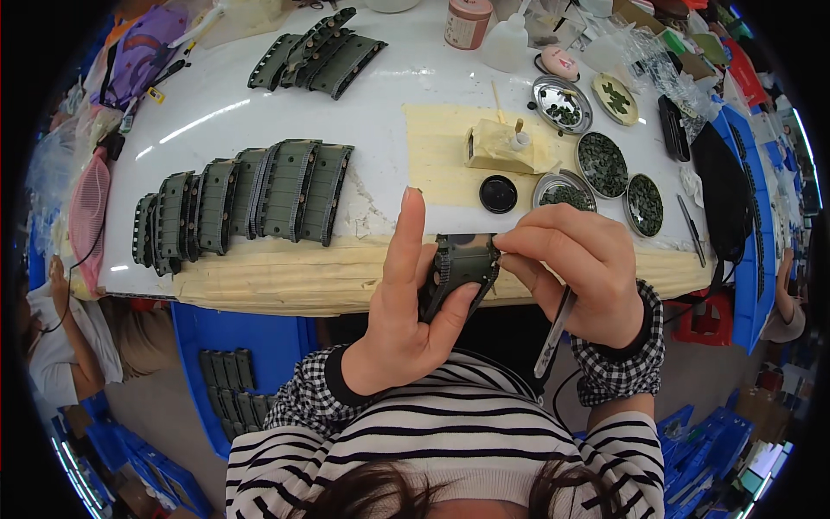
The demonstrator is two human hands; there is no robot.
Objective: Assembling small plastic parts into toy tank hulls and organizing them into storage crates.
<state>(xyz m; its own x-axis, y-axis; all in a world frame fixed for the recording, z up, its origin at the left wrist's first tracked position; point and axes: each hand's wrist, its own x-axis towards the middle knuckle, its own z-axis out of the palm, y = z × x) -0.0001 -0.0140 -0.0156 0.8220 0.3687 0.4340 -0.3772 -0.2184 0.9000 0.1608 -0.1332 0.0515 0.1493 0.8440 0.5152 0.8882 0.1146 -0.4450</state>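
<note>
My left hand [385, 329] grips a dark green curved plastic part [467, 257] between thumb and fingers, just past the table's near edge. Its index finger points straight up, and a tiny dark piece [418, 190] sits on the fingertip. My right hand [588, 264] has its thumb and index finger pinched at the part's right edge; whether a small piece is between them is hidden. Metal tweezers [554, 336] are tucked in that same hand, with their back end sticking out downward below the palm.
Similar green curved parts [290, 190] stand in a row at the left, with more [316, 56] behind. Round dishes [603, 164] of small green pieces are at right, near a tape-wrapped block [506, 149] and a black lid [498, 194]. A blue bin [194, 333] holds parts below.
</note>
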